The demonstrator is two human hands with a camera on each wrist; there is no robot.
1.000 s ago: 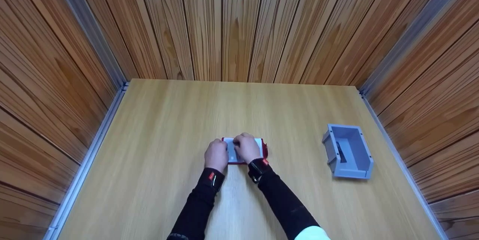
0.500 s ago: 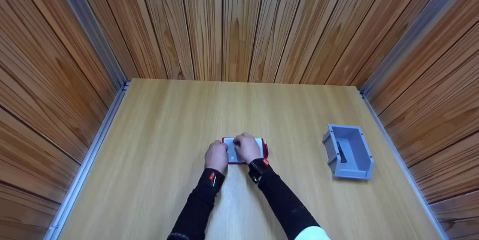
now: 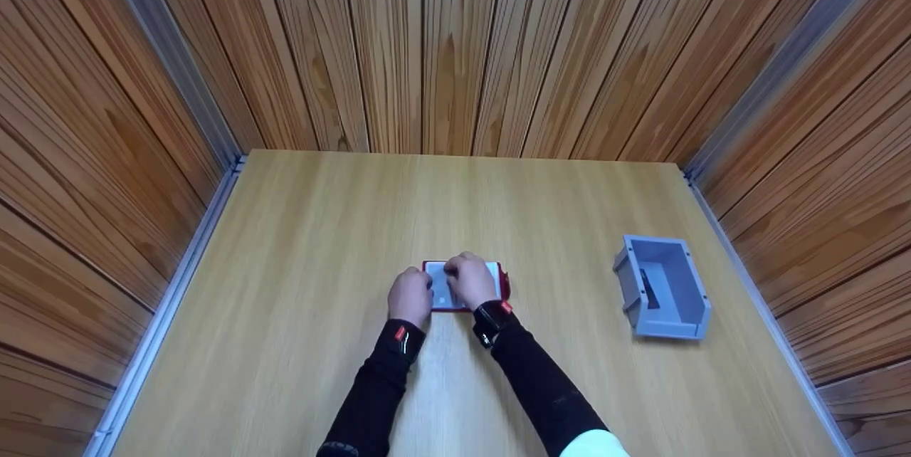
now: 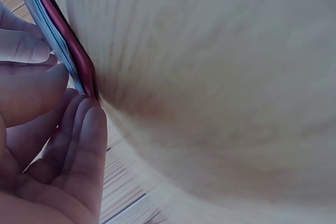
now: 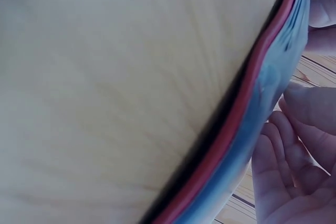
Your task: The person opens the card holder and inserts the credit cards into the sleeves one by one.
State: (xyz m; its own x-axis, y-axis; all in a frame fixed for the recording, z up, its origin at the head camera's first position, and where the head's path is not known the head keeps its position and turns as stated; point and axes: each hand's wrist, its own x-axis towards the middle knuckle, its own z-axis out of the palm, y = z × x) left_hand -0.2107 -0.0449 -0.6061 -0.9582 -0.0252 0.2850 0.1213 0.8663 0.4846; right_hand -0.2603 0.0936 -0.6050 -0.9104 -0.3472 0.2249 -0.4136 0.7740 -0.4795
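Observation:
A small red-covered booklet (image 3: 440, 293) with pale, see-through sheets lies open at the middle of the table in the head view. At its left end my left hand (image 3: 411, 297) pinches the edge. In the left wrist view the left thumb (image 4: 37, 90) is on the sheet side and the fingers are at the corner of the red cover (image 4: 73, 51). My right hand (image 3: 470, 282) is over the sheets, its fingers curled. The right wrist view has the right thumb and fingertips (image 5: 294, 95) pinched together at the sheets (image 5: 268, 77). The palm hides what lies beneath it.
A blue-grey plastic bin (image 3: 667, 329) stands at the right of the wooden table (image 3: 320, 229), with a thin dark item (image 3: 649, 290) inside. Wood-plank walls rise at the back and both sides, with metal rails along the side edges.
My left hand has shifted very slightly to the left at the booklet's end. The right hand and the bin stay practically where they were.

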